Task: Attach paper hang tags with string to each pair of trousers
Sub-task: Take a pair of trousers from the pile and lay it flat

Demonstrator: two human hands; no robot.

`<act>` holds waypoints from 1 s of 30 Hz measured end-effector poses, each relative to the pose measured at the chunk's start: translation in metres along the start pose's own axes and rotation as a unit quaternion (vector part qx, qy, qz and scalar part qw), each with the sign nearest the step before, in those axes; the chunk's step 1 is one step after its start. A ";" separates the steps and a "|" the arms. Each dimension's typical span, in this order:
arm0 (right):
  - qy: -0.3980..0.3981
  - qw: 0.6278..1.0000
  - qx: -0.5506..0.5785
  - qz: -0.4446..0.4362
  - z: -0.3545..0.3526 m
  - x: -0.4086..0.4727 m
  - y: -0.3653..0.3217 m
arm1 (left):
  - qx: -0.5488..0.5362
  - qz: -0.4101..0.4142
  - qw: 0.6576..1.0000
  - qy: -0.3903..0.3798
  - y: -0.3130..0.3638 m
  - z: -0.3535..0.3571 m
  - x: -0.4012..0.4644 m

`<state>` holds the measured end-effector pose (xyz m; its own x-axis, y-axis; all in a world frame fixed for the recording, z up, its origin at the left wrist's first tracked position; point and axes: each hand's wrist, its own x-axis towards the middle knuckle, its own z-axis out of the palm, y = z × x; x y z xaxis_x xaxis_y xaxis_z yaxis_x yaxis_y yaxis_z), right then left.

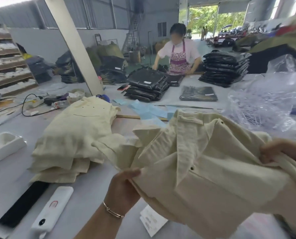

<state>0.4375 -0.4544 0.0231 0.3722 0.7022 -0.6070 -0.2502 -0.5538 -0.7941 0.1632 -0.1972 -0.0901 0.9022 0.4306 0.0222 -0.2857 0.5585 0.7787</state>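
Observation:
A pair of cream trousers (209, 169) is lifted above the table in front of me, waistband and a dark button facing up. My left hand (124, 183) grips the fabric's left edge from below, thumb on top. At the right, my right hand (280, 149) holds the trousers' other side, its fingers partly hidden under cloth. A stack of folded cream trousers (74, 142) lies on the table to the left. White paper hang tags (152, 221) lie on the table beneath the held pair.
A white phone (52, 211) and a black flat case (23, 204) lie at the near left, a white tray (4, 147) further left. Blue paper sheets (149, 111), clear plastic bags (268, 100) and stacks of black bagged garments (147, 87) fill the far table, where another person (178, 54) works.

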 end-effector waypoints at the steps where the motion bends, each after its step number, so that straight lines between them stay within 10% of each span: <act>1: 0.033 0.999 0.006 0.032 -0.012 0.001 0.010 | 0.011 0.011 0.999 0.031 -0.014 -0.001 -0.008; 5: 0.061 0.971 -0.182 0.140 -0.037 0.022 0.068 | -0.030 -0.092 0.985 0.143 -0.071 -0.016 -0.035; 10: 0.215 0.777 -0.590 0.035 -0.023 0.083 0.139 | 0.431 -0.180 0.825 0.319 -0.109 -0.060 -0.071; 13: 0.274 0.693 -0.663 -0.068 0.011 0.100 0.168 | 0.488 -0.147 0.811 0.288 -0.109 -0.068 -0.078; 17: 0.206 0.815 -0.501 -0.208 0.081 0.105 0.188 | 0.140 -0.103 0.948 0.265 -0.091 -0.077 -0.065; 19: 0.179 0.888 -0.387 -0.173 0.116 0.107 0.192 | -0.010 -0.119 0.950 0.288 -0.082 -0.077 -0.052; 24: 0.236 0.894 -0.375 -0.059 0.168 0.131 0.194 | 0.166 -0.240 0.932 0.214 -0.068 -0.071 -0.024; 30: 0.255 0.948 -0.169 -0.089 0.154 0.141 0.179 | 0.141 -0.149 0.973 0.108 -0.042 -0.077 -0.020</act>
<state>0.3079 -0.3857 -0.2089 0.7867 0.5386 -0.3017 0.1261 -0.6187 -0.7755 0.1324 -0.1746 -0.1717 0.8337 0.4359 -0.3390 0.1047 0.4780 0.8721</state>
